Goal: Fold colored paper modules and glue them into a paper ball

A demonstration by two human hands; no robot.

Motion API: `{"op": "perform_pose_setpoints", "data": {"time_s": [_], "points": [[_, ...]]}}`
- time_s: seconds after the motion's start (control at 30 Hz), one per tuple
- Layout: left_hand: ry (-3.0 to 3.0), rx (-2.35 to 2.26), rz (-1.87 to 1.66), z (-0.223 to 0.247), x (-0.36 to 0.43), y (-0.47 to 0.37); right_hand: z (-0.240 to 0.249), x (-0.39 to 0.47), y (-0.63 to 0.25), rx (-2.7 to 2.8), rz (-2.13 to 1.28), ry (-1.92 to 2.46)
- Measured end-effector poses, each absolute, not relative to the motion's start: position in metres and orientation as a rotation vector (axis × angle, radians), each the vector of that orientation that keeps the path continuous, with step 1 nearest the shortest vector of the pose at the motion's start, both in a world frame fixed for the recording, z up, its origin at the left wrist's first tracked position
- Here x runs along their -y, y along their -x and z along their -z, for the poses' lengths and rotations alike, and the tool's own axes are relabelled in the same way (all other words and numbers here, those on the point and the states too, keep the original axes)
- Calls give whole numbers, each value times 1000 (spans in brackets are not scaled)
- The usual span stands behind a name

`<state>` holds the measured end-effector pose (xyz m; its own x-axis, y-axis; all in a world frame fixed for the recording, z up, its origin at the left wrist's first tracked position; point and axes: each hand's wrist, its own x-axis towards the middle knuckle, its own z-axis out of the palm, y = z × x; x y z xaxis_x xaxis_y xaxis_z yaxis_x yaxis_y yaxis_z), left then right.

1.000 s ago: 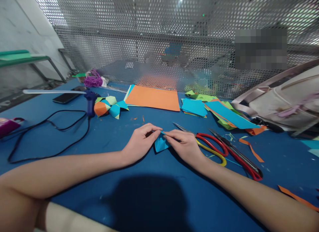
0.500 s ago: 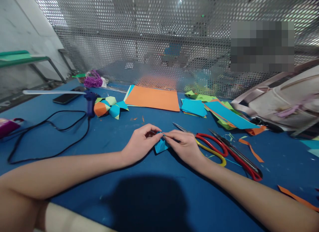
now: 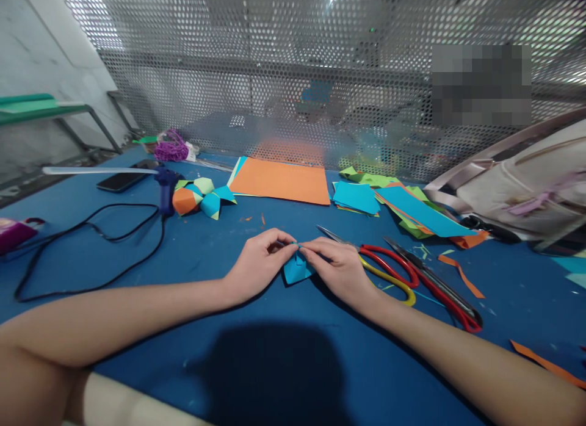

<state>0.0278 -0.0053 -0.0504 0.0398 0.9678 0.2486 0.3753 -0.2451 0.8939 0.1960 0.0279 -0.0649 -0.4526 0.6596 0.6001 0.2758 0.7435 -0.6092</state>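
A small folded piece of blue paper (image 3: 297, 272) is pinched between my two hands, just above the blue table. My left hand (image 3: 264, 261) grips its upper left edge with thumb and fingers. On the other side my right hand (image 3: 339, 268) closes on its upper right edge, and the fingertips of both hands nearly meet. Part of the paper is hidden behind the fingers. Right beside my right hand lie scissors (image 3: 389, 262) with red and yellow handles and a red and black cutter (image 3: 439, 288).
Orange sheets (image 3: 281, 180), blue squares (image 3: 356, 197) and paper strips (image 3: 421, 211) lie along a perforated metal panel (image 3: 206, 90). To the left are folded paper shapes (image 3: 199, 197), a glue gun (image 3: 165, 191) with its cord, and a phone (image 3: 126, 179). A pale bag (image 3: 517, 182) stands right.
The blue paper's lower face has shifted slightly under my fingers and shows a different crease. Both hands stay in almost the same place.
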Motion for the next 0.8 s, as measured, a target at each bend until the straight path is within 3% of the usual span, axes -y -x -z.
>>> {"op": "perform_pose_setpoints", "data": {"time_s": [0.47,0.8], "points": [[-1715,-1345,-1159,50,6,-27,68,-29,-197,2027,-496,682],[-1693,-1413,-1222,48,3,-27,58,-26,-197,2024,-664,844]]}}
